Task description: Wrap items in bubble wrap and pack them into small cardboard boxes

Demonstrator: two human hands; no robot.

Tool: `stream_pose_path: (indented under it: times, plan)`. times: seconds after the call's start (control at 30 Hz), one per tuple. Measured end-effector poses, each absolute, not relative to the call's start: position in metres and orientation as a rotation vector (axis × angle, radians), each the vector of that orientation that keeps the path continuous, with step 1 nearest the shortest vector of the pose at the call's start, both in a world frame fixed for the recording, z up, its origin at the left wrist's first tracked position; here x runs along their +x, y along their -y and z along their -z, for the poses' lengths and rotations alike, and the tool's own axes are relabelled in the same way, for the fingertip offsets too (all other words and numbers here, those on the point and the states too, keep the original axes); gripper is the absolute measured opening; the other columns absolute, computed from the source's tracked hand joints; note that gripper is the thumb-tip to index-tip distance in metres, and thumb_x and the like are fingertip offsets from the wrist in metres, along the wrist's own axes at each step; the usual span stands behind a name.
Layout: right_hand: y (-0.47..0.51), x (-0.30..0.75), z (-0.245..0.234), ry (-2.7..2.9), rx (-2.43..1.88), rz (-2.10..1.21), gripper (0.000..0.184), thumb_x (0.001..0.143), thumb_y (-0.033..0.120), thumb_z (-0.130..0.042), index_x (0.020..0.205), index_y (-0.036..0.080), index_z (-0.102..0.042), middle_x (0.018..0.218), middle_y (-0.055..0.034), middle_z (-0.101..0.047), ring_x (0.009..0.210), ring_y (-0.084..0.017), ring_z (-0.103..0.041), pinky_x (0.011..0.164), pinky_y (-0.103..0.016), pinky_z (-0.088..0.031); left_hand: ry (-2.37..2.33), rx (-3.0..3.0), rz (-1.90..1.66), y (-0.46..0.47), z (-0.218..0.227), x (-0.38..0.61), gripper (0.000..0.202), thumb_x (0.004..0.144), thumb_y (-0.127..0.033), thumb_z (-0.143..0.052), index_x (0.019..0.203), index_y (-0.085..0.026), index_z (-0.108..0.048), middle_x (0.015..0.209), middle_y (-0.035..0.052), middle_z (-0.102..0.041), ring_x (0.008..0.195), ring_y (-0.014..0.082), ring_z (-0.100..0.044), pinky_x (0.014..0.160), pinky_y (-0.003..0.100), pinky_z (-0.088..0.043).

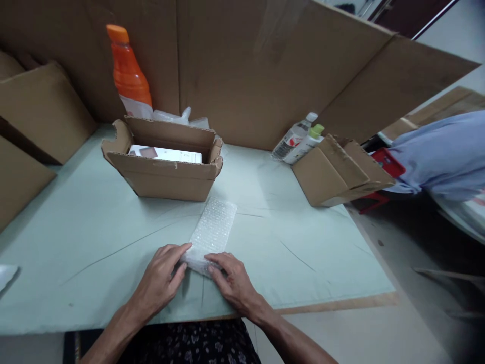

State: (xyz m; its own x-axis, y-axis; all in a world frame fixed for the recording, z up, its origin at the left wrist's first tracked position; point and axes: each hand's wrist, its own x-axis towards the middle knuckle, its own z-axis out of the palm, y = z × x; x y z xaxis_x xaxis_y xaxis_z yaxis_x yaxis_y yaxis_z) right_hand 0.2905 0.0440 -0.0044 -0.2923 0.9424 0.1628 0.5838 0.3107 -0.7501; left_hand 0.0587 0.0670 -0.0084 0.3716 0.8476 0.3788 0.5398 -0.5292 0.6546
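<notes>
A strip of clear bubble wrap (215, 222) lies on the pale green table top (261, 273), its near end folded or rolled into a thicker bundle. My left hand (162, 273) grips the left end of that bundle between thumb and fingers. On its right end, my right hand (233, 278) pinches with the thumb in front and the fingers on top. Whether anything sits inside the roll I cannot tell. Just beyond the far end of the strip stands an open cardboard box (170, 177) with white printed boxes (170, 153) in it.
Behind stand an orange bottle (131, 76), a clear water bottle (293, 136) and a white bottle with a green cap (306, 145). Another cardboard box (333, 172) is at the right edge. Cardboard panels (242, 65) wall the back. At right, a person in blue clothing (443, 149) is nearby.
</notes>
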Motion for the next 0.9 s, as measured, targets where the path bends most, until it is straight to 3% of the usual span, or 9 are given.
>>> stream_pose_path:
  times: [0.1,0.2,0.3,0.37,0.47,0.57,0.7,0.9]
  plan:
    - [-0.043,0.296,0.0,1.974,-1.349,-0.661,0.025,0.098,0.02,-0.056,0.121,0.022,-0.066,0.114,-0.0078,-0.076,0.103,-0.022,-0.071,0.088,-0.037,-0.055,-1.252,2.161,-0.916,-0.072,0.009,0.063,0.034,0.096,-0.021,-0.054,0.128,-0.019,-0.063,0.093,0.0045,-0.074,0.08,0.0193,-0.067,0.074,0.033,-0.055]
    - [-0.039,0.3,-0.004,1.986,-1.306,-0.348,0.025,0.096,0.018,-0.058,0.121,0.021,-0.063,0.119,-0.0106,-0.072,0.108,-0.024,-0.067,0.09,-0.04,-0.051,-1.315,2.142,-0.842,-0.081,0.012,0.069,0.034,0.094,-0.023,-0.054,0.125,-0.018,-0.065,0.091,0.0051,-0.075,0.078,0.0206,-0.067,0.073,0.035,-0.055]
    - [-0.036,0.299,-0.005,2.103,-1.264,-0.24,0.025,0.093,0.02,-0.062,0.118,0.021,-0.063,0.119,-0.0117,-0.07,0.108,-0.026,-0.065,0.089,-0.043,-0.049,-1.362,2.192,-0.79,-0.089,0.016,0.076,0.033,0.093,-0.023,-0.053,0.123,-0.016,-0.067,0.087,0.0055,-0.074,0.077,0.0231,-0.067,0.075,0.039,-0.054]
    - [-0.036,0.297,-0.002,2.216,-1.262,-0.247,0.028,0.091,0.023,-0.066,0.118,0.019,-0.063,0.119,-0.0124,-0.071,0.106,-0.028,-0.064,0.087,-0.045,-0.048,-1.384,2.233,-0.799,-0.091,0.017,0.079,0.031,0.094,-0.024,-0.053,0.121,-0.016,-0.067,0.091,0.0074,-0.073,0.082,0.0249,-0.067,0.077,0.04,-0.054]
    - [-0.041,0.297,0.004,2.259,-1.283,-0.256,0.026,0.092,0.018,-0.063,0.117,0.018,-0.064,0.116,-0.0121,-0.074,0.101,-0.028,-0.066,0.085,-0.045,-0.048,-1.321,2.295,-0.901,-0.087,0.015,0.079,0.032,0.095,-0.025,-0.055,0.124,-0.016,-0.065,0.116,0.0124,-0.071,0.105,0.0276,-0.066,0.091,0.043,-0.053]
    - [-0.045,0.3,0.006,2.15,-1.276,-0.393,0.023,0.096,0.015,-0.058,0.117,0.019,-0.067,0.108,-0.0096,-0.077,0.096,-0.024,-0.07,0.085,-0.041,-0.05,-1.154,2.349,-0.957,-0.078,0.011,0.073,0.039,0.093,-0.018,-0.054,0.131,-0.02,-0.06,0.128,0.0101,-0.069,0.119,0.0257,-0.062,0.1,0.041,-0.051]
    - [-0.045,0.304,0.003,2.052,-1.349,-0.698,0.022,0.098,0.02,-0.057,0.117,0.023,-0.07,0.104,-0.005,-0.079,0.091,-0.02,-0.072,0.086,-0.036,-0.053,-1.132,2.305,-0.964,-0.071,0.011,0.068,0.039,0.093,-0.012,-0.051,0.13,-0.021,-0.059,0.106,0.0056,-0.074,0.096,0.0197,-0.067,0.083,0.032,-0.055]
    - [-0.044,0.306,-0.002,2.045,-1.277,-0.256,0.024,0.096,0.02,-0.059,0.119,0.021,-0.063,0.12,-0.0122,-0.07,0.108,-0.025,-0.065,0.089,-0.042,-0.049,-1.282,2.27,-0.918,-0.085,0.019,0.08,0.033,0.094,-0.019,-0.052,0.124,-0.017,-0.064,0.092,0.0067,-0.074,0.08,0.0217,-0.067,0.071,0.035,-0.055]
